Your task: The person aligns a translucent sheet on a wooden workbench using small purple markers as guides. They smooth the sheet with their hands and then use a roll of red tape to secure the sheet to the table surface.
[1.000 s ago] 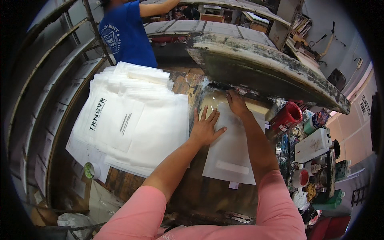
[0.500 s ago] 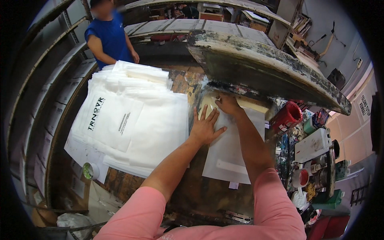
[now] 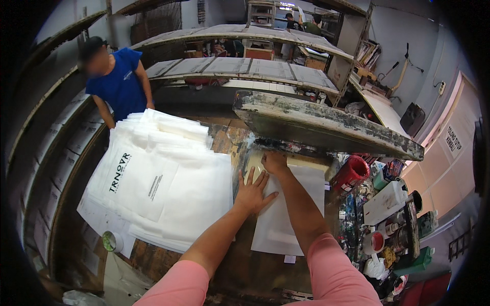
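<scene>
My left hand [image 3: 251, 197] lies flat with its fingers spread, across the left edge of a whitish translucent plastic sheet or bag [image 3: 278, 232] on the work table. At the sheet's far end, my right hand [image 3: 274, 162] is closed, its fingers curled under; whatever they hold is hidden. Beneath that end shows a pale yellowish board [image 3: 316, 172]. A thick stack of white printed bags [image 3: 199, 188] rests left of my hands. Beyond them, a paint-stained screen-printing frame [image 3: 326, 120] stands tilted up over the table.
A red paint bucket [image 3: 353, 171], a white jerrycan [image 3: 385, 203] and many stained containers crowd the right side. A tape roll [image 3: 112, 240] sits by the stack's near left corner. A person in blue [image 3: 122, 84] stands behind the stack. Shelves [image 3: 265, 71] holding printed sheets surround the table.
The view has tilted up, so the table sits lower in the picture. My left hand stays spread on the sheet. My right hand's fingers now curl out of sight at the sheet's far end.
</scene>
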`<action>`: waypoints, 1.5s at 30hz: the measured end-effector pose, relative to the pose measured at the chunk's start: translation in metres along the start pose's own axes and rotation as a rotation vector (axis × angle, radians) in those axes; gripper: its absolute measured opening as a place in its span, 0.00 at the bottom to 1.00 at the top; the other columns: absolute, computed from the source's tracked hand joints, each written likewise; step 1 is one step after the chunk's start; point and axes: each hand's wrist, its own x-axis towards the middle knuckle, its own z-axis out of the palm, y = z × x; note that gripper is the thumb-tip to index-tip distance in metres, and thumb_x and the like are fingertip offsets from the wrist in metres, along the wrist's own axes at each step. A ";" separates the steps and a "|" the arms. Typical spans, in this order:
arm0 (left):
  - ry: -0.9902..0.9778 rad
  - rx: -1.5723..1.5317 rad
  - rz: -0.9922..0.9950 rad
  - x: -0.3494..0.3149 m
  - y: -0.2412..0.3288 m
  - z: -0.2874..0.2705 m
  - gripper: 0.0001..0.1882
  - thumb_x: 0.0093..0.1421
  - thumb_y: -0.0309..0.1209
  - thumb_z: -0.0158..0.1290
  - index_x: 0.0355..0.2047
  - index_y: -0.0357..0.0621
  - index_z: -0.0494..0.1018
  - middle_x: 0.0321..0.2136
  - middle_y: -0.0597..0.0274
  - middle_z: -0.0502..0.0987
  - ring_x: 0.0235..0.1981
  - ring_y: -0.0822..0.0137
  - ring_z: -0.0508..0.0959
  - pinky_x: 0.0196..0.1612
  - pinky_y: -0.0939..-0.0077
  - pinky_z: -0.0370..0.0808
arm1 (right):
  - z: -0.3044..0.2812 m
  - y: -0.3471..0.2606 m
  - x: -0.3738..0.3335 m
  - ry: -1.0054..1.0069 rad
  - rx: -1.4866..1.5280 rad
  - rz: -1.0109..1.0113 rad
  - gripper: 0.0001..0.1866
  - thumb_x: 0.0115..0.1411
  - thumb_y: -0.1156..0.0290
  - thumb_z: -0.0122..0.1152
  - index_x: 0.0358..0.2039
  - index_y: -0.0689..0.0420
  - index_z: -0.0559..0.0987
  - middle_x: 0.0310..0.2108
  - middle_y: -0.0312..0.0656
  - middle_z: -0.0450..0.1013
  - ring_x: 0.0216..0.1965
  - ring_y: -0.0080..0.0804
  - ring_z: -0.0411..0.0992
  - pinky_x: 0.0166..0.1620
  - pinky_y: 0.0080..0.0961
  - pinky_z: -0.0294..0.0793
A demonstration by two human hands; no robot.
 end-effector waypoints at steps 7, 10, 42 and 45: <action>-0.003 0.009 -0.012 -0.006 -0.005 -0.001 0.46 0.69 0.66 0.39 0.73 0.41 0.60 0.75 0.55 0.58 0.78 0.42 0.43 0.73 0.26 0.29 | 0.004 -0.002 -0.011 0.070 0.325 0.006 0.14 0.62 0.56 0.66 0.40 0.53 0.86 0.39 0.43 0.83 0.44 0.45 0.80 0.50 0.46 0.75; -0.008 0.010 -0.018 -0.004 -0.003 -0.001 0.46 0.69 0.66 0.39 0.73 0.41 0.60 0.75 0.56 0.58 0.78 0.42 0.43 0.73 0.26 0.29 | 0.000 0.009 -0.017 0.130 0.546 -0.078 0.13 0.61 0.59 0.70 0.38 0.56 0.86 0.34 0.44 0.82 0.38 0.40 0.81 0.45 0.38 0.77; 0.085 0.033 0.003 -0.007 -0.004 0.001 0.42 0.71 0.61 0.40 0.66 0.33 0.69 0.68 0.47 0.68 0.75 0.42 0.54 0.76 0.38 0.33 | -0.018 0.016 -0.033 0.166 0.782 -0.187 0.11 0.64 0.64 0.71 0.39 0.59 0.84 0.33 0.40 0.82 0.32 0.27 0.75 0.39 0.30 0.76; 0.100 0.038 0.011 -0.006 -0.004 0.004 0.42 0.71 0.61 0.40 0.65 0.34 0.70 0.68 0.48 0.69 0.75 0.42 0.54 0.76 0.37 0.32 | -0.018 0.017 -0.034 0.173 0.802 -0.212 0.11 0.64 0.64 0.71 0.40 0.59 0.84 0.34 0.40 0.82 0.33 0.28 0.76 0.40 0.30 0.76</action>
